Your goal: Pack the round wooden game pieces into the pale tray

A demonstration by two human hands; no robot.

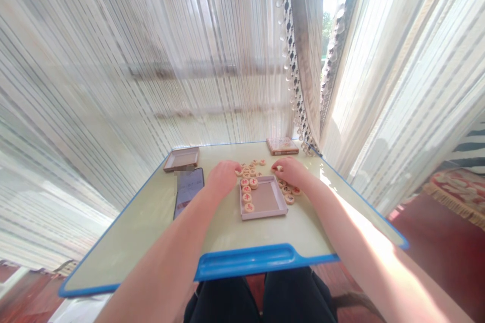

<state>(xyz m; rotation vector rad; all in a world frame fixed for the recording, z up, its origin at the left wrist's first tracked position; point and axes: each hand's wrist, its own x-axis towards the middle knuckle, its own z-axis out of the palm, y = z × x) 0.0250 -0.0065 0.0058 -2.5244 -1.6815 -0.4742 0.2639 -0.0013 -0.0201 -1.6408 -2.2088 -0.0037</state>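
Pieces (252, 172) lie by the fingers of the left hand (226, 175) and right hand (291, 169); whether gripped, I cannot tell

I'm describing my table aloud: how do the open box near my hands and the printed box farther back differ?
The pale, shallow open box shows its inside; the brownish printed box shows its top. The open box lies nearer you; the printed box, farther back. Both look rectangular and rest on the cream table.
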